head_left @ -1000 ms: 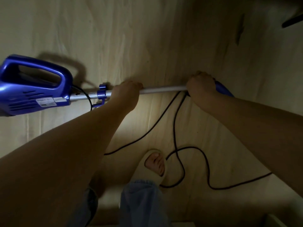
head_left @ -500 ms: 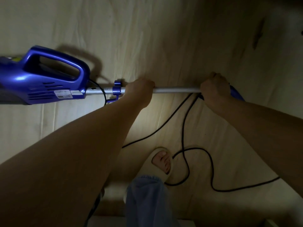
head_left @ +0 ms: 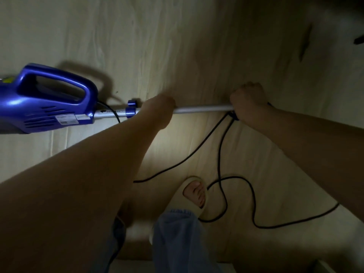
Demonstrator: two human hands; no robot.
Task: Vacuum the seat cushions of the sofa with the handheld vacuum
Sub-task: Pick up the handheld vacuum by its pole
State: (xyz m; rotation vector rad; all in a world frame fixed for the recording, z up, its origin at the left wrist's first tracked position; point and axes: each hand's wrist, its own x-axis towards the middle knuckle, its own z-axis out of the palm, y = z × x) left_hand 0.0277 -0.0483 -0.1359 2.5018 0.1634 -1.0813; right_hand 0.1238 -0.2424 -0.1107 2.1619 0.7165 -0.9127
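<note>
1. Lying along the floor (head_left: 197, 46), the vacuum (head_left: 47, 103) has its blue body at the left and its metal tube (head_left: 201, 108) running to the right.
2. It looks stiff and hard, with most weight probably in the body; the loop handle there seems the best place to hold it.
3. The cord (head_left: 222, 174) is soft and loose near the foot (head_left: 195, 194), so it may catch.
4. The left hand (head_left: 159, 109) is curled around the tube at its middle.
5. The right hand (head_left: 248, 101) grips the tube's far end, fingers closed tightly.
</note>
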